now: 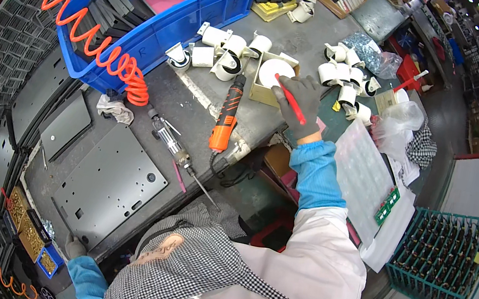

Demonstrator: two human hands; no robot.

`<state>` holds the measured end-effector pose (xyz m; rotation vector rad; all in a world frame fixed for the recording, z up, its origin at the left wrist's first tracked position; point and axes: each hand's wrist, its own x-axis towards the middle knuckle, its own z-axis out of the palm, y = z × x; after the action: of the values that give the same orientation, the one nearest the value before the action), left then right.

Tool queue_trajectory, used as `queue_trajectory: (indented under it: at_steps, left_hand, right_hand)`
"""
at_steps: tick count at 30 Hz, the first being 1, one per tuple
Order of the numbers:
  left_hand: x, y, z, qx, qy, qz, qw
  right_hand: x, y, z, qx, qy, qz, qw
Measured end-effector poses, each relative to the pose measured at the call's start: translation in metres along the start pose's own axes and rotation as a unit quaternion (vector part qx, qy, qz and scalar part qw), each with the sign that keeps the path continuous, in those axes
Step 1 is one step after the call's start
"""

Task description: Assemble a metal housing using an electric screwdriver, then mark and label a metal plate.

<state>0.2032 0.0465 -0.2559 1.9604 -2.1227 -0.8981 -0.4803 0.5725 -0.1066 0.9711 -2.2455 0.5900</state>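
Note:
My right hand [300,99], in a grey glove, is closed around a red pen-like stick [290,101]. The stick's far end meets a white round container or disc [278,70] sitting in an open cardboard box [267,95]. Down at the lower left, my left hand [76,247], also gloved, is by the near corner of a flat black metal panel [113,182] with holes. Its fingers are mostly hidden, so their grip does not show. An orange and black electric screwdriver [227,119] lies beside the box, and an air tool [170,144] with a long thin shaft lies beyond the panel's edge.
A blue bin [158,31] of dark metal strips stands far left, an orange coiled hose [95,43] hanging across it. White cylindrical parts [230,53] cluster on both sides of the box. Small trays of screws [32,241] sit lower left; a green rack [440,259] stands right.

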Motion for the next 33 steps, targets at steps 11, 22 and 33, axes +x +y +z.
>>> queue_trajectory:
  at_steps: [11,22,33]
  left_hand:
    - [-0.035,0.058,0.005,-0.093,-0.044,-0.085,0.991]
    - [-0.051,0.032,0.018,0.100,0.134,0.062,0.984]
    - [-0.048,0.020,0.015,0.031,0.137,0.084,0.986]
  right_hand:
    - [-0.043,-0.018,0.014,-0.158,-0.004,-0.038,0.987]
    - [-0.025,-0.313,-0.031,0.337,0.012,0.049,0.940]
    - [-0.064,-0.545,0.054,0.481,-0.207,-0.106,0.845]
